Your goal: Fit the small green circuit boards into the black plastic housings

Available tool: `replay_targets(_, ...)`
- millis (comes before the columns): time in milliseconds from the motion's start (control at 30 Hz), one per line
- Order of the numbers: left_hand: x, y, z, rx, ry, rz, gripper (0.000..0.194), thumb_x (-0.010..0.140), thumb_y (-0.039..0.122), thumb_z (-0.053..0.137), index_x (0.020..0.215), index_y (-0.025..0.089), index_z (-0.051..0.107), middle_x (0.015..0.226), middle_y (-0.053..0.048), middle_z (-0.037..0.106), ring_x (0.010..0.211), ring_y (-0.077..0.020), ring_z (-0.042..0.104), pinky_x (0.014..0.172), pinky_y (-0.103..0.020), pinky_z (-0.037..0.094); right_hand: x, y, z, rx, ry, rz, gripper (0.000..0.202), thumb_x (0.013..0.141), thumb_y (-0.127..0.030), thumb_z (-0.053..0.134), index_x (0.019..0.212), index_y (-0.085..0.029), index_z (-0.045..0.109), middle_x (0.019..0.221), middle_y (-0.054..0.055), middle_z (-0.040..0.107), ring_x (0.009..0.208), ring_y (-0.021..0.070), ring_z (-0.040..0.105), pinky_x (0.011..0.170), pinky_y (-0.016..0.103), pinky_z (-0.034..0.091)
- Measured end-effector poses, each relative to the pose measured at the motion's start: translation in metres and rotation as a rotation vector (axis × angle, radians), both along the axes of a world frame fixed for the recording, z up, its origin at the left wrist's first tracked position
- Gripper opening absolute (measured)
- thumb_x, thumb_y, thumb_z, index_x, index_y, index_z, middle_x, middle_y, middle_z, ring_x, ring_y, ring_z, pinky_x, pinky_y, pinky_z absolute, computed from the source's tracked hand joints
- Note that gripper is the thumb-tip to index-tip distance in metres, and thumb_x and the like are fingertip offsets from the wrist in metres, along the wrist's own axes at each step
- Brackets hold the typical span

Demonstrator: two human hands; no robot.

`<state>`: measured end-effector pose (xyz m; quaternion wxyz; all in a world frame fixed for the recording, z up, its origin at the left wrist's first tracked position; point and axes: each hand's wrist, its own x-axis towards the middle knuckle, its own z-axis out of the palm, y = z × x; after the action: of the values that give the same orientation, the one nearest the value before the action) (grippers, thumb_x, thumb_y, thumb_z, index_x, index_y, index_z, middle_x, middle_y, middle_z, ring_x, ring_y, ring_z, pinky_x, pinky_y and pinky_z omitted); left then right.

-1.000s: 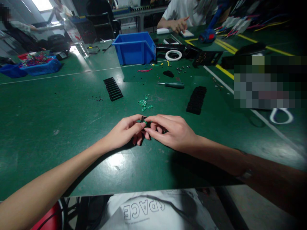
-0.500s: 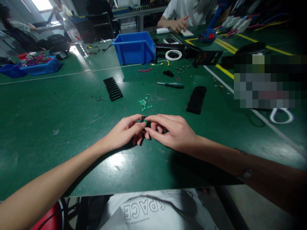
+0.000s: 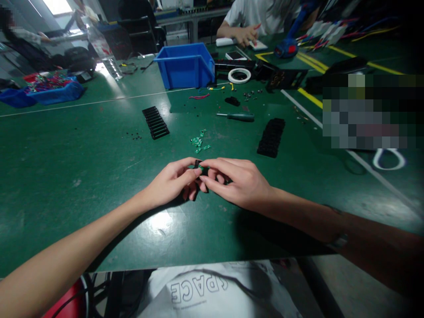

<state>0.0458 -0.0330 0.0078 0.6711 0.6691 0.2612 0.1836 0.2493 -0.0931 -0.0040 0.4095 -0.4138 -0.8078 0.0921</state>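
Note:
My left hand [image 3: 175, 179] and my right hand [image 3: 236, 179] meet low over the green table. Between my left thumb and fingers is a small black plastic part [image 3: 198, 163], partly hidden by the fingers. A little green circuit board [image 3: 201, 168] lies against it, and my right fingertips close on that board. Just beyond my hands is a loose pile of small green circuit boards [image 3: 196, 141]. A row of black slotted pieces [image 3: 155, 123] lies to the far left, and another group of black pieces [image 3: 271, 138] lies to the right.
Beyond the pile lies a green-handled screwdriver [image 3: 240, 117], with small screws [image 3: 252, 94] behind it. A blue bin [image 3: 185, 68], a white tape roll [image 3: 239, 76] and a plastic bottle [image 3: 104, 53] stand farther back. Across the table a person's hand [image 3: 247, 35] rests near a phone.

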Motion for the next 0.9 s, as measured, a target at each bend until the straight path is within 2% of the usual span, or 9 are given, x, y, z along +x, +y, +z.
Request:
replay_targets(333,0.0002,0.0004,-0.0022,-0.014,-0.013,0.003,0.032,0.1,0.042,0.053,0.115,0.014,0.056,0.08,-0.004,0.069,0.053,-0.0094,0.063,0.046,-0.017,0.048,-0.0002,0.0001,0.0009,0.004,-0.004,-0.006,0.022,0.093,-0.024,0.065,0.113,-0.015,0.066,0.076,0.0,0.07,0.059,0.01,0.057,0.061,0.023,0.047)
replay_targets(733,0.0007,-0.0007,-0.0007,-0.009,-0.004,0.009,0.032,0.1,0.041,0.053,0.115,0.014,0.055,0.08,-0.004,0.068,0.053,-0.0096,0.063,0.046,-0.017,0.049,-0.0009,-0.0003,0.0013,0.014,-0.018,-0.008,0.02,0.094,-0.023,0.065,0.112,-0.014,0.067,0.076,0.0,0.071,0.062,0.0107,0.06,0.062,0.023,0.048)
replay_targets(900,0.0007,-0.001,-0.0005,-0.002,0.003,0.012,0.03,0.1,0.042,0.053,0.11,0.014,0.055,0.079,-0.004,0.068,0.053,-0.0096,0.063,0.046,-0.017,0.049,0.0,0.0002,0.0005,0.025,-0.034,-0.004,0.022,0.093,-0.023,0.065,0.114,-0.015,0.066,0.078,0.001,0.072,0.065,0.0117,0.063,0.063,0.023,0.049)
